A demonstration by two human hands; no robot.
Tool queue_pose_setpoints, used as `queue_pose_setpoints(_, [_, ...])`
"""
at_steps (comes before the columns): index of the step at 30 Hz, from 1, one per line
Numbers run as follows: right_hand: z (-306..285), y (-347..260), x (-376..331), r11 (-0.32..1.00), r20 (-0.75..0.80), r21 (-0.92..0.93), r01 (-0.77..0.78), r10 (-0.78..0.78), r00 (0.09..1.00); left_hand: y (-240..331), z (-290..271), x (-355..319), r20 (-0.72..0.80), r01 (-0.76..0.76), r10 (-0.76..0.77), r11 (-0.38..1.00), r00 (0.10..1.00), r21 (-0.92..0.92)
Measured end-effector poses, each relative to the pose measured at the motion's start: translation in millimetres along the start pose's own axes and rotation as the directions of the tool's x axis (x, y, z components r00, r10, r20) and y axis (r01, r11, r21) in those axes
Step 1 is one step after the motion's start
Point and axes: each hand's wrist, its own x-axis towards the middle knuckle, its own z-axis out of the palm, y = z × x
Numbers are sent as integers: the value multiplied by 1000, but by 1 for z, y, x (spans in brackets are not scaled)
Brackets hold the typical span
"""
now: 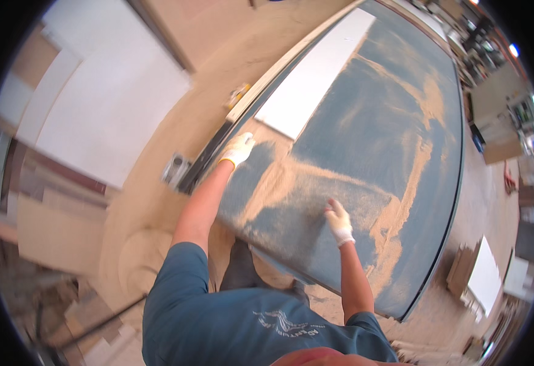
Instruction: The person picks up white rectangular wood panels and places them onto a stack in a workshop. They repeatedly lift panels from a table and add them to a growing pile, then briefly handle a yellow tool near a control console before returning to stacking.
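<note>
My left hand (238, 149), in a whitish glove with a yellow cuff edge, is at the left side of a large blue-grey table (352, 140). Its fingers lie forward, close to the near end of a long white board (319, 73), with a small gap between. Over the near part of the table is my right hand (339, 222), in a similar glove with the fingertips showing. Its fingers point forward, partly bent and slightly apart, and nothing shows in them. Brown sawdust (273, 186) is spread in streaks and piles between and around the hands.
A pale wooden rail (279, 70) and a dark metal bar (209, 155) run along the table's left edge. Large white panels (114, 91) are stacked at the left. More boards (477, 274) stand on the dusty floor at the right, below a grey machine cabinet (499, 91).
</note>
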Motion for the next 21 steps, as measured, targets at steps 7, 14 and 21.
queue_pose_setpoints(7, [127, -134, 203, 820, -60, -572, 7, -50, 997, 6, 37, 151, -144, 47, -39, 997, 989, 58])
queue_pose_setpoints(14, [149, -118, 238, 996, -246, -61, -65, 48, 968, -15, 50, 151, -56, 92, -105, 975, 993, -201])
queue_pose_setpoints(21, [96, -87, 225, 603, -97, 760, -242, 474, 875, -43, 70, 101, 67, -178, 266, 792, 962, -584])
